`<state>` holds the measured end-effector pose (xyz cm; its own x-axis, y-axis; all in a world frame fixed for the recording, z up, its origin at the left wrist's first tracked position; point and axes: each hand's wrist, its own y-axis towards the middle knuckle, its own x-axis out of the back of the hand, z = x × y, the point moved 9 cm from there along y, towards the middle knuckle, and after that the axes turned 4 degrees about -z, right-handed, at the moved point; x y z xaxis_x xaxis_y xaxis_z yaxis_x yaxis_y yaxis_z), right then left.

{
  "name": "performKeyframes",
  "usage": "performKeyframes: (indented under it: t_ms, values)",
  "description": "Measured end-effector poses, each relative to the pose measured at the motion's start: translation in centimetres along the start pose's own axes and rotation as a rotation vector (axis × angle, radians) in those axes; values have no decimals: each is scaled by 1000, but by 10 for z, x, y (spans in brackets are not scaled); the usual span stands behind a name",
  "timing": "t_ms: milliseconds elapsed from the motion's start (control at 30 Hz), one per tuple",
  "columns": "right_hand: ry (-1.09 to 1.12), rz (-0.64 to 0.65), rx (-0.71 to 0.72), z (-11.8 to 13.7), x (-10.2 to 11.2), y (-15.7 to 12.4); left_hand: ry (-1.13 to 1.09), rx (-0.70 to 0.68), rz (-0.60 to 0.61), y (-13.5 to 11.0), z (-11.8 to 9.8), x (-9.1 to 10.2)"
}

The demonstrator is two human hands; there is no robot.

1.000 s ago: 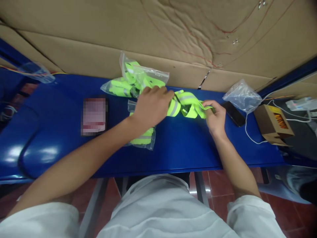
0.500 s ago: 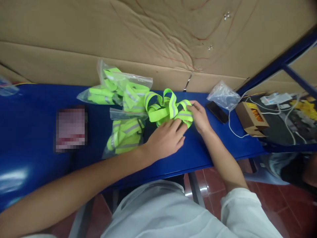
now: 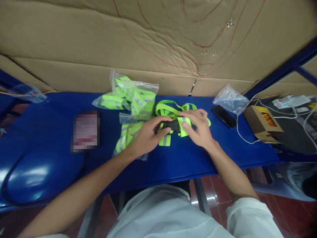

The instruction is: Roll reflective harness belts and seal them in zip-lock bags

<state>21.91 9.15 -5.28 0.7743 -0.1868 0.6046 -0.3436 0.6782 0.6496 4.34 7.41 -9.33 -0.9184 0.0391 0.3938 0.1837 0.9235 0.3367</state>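
Observation:
A neon-yellow reflective strap [image 3: 170,110] with grey stripes lies loose on the blue table [image 3: 173,158]. A black buckle [image 3: 174,126] on it sits between my hands. My left hand [image 3: 146,135] pinches the strap just left of the buckle, and my right hand [image 3: 198,127] grips the strap end just right of the buckle. Beside my left hand lies a clear bag of the same straps [image 3: 127,137]. Behind it stand two more filled bags [image 3: 131,96].
A cardboard wall [image 3: 148,43] backs the table. To the right lie an empty clear bag [image 3: 230,99], a black phone [image 3: 224,116] with a white cable, and a small brown box [image 3: 264,122]. A blurred dark rectangle [image 3: 85,131] lies at the left. Red floor tiles show below.
The strap was bunched in loops under my hands; now it is spread out and both hands have closed on it at the black buckle. The camera view shifted slightly.

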Motion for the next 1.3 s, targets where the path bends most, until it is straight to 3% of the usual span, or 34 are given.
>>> performKeyframes:
  t_ms: [100, 233, 367, 500, 633, 767, 900, 1067, 1133, 1200, 1300]
  values:
    - [93, 167, -89, 1, -24, -6, 17, -31, -5, -10, 7, 0]
    - [217, 264, -259, -11, -43, -15, 433, -239, -56, -21, -7, -8]
    - [242, 305, -232, -7, -46, -15, 747, -444, -55, -30, -22, -15]
    - [209, 358, -198, -6, -44, -15, 876, -548, -40, -35, -30, -13]
    - [206, 399, -114, -3, -37, -11, 898, -534, -84, -33, -33, -6]
    - [11, 305, 102, 18, -23, -6, 918, -437, -121, -27, -28, 3]
    - [-215, 410, 190, 31, -39, -16, 875, -345, -90, -22, -20, 6]
    - [-466, 465, 202, 33, -47, -21, 894, -361, -7, -19, -25, 5]
    - [-477, 412, 189, 32, -35, -16, 912, -390, -42, -17, -38, 16]
    - [-450, 282, 120, 23, -9, -6, 902, -404, -158, -14, -55, 42]
    - [-255, -4, -68, -14, 50, 8, 728, -292, -423, -9, -70, 110]
